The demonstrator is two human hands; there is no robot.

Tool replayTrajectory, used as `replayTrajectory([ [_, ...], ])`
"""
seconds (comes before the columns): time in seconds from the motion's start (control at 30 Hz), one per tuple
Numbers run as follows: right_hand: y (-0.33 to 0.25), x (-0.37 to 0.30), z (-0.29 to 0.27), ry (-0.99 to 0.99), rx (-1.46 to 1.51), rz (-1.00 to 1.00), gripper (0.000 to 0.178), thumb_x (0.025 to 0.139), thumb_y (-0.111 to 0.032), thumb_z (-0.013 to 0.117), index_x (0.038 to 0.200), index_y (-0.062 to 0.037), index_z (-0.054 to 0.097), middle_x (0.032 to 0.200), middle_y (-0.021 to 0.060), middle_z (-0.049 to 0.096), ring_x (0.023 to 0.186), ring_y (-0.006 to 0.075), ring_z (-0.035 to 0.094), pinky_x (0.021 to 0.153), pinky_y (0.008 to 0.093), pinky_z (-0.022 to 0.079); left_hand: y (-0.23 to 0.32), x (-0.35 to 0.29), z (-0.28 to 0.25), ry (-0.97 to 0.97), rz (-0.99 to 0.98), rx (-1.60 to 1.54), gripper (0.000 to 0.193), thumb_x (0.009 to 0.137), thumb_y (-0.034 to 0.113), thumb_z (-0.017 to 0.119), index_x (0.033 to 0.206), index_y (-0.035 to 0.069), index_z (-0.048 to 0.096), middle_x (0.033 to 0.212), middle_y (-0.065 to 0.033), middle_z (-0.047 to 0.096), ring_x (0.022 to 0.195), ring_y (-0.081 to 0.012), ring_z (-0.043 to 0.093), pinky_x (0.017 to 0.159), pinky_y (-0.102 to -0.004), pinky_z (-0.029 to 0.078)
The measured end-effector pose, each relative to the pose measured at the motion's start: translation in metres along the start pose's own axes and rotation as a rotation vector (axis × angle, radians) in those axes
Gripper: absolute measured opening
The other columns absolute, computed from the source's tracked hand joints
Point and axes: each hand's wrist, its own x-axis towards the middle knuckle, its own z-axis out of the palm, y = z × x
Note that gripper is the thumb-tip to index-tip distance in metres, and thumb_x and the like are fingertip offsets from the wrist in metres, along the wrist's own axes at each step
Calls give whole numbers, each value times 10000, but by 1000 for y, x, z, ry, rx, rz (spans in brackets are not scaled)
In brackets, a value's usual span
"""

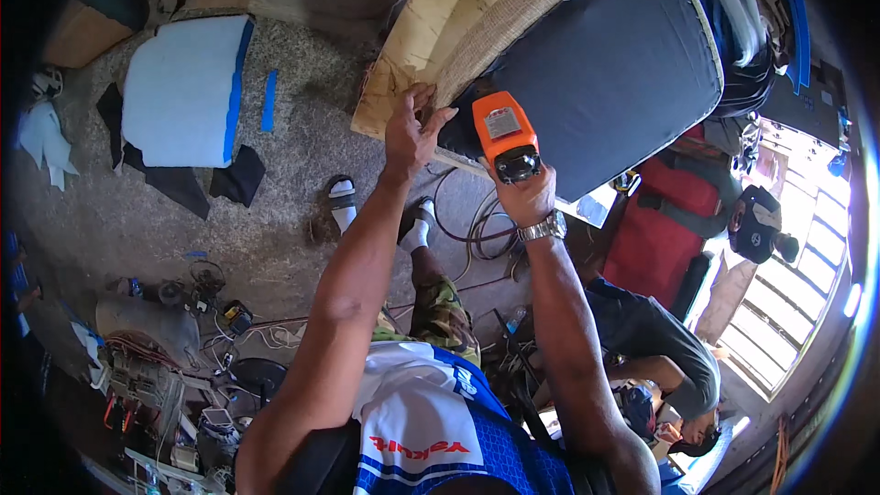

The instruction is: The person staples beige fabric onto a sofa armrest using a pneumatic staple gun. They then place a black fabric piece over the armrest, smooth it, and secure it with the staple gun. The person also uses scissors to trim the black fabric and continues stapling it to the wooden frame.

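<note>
My right hand (pixel 529 194) is closed round the handle of an orange staple gun (pixel 501 121) with a black rear end. Its front end lies over the dark panel (pixel 605 64) of an upholstered furniture piece; whether the tip touches cannot be seen. Beige woven fabric (pixel 495 35) borders the dark panel. My left hand (pixel 414 133) rests by the near corner, thumb spread from its bent fingers, between the bare wooden frame (pixel 403 60) and the fabric edge. No held thing shows in it.
Hoses (pixel 477 229) coil on the floor beyond my feet. A white foam pad (pixel 183 92) and dark fabric scraps (pixel 240 176) lie left. Cords and tools (pixel 220 330) clutter the lower left. A red cushion (pixel 662 225) is right; another person (pixel 660 339) bends over nearby.
</note>
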Motion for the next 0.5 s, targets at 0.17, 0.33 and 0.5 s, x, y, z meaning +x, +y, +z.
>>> replayTrajectory([
  [0.17, -1, -10, 8, 9, 52, -79, 491, 708, -148, 702, 1194, -150, 635, 766, 186, 694, 735, 407, 688, 619, 451, 548, -6, 0, 2, 31, 45, -19, 533, 857, 182, 780, 1245, -47, 495, 1174, -214, 659, 1104, -282, 653, 955, -360, 506],
  [0.33, 8, -28, 30, 25, 56, -7, 546, 680, -208, 707, 1217, -144, 631, 743, 186, 691, 708, 407, 685, 629, 473, 552, -5, -30, -48, -69, -273, 131, 360, 967, 204, 644, 1219, -23, 524, 1132, -179, 666, 1054, -250, 674, 910, -341, 521],
  [0.5, -9, -33, 26, -119, -15, 105, 607, 667, -248, 700, 1257, -146, 598, 750, 190, 689, 734, 400, 688, 671, 485, 549, -69, -116, -143, -28, -336, 402, 363, 1049, 267, 467, 1240, -36, 530, 1284, -207, 555, 1207, -334, 556, 1022, -381, 433],
])
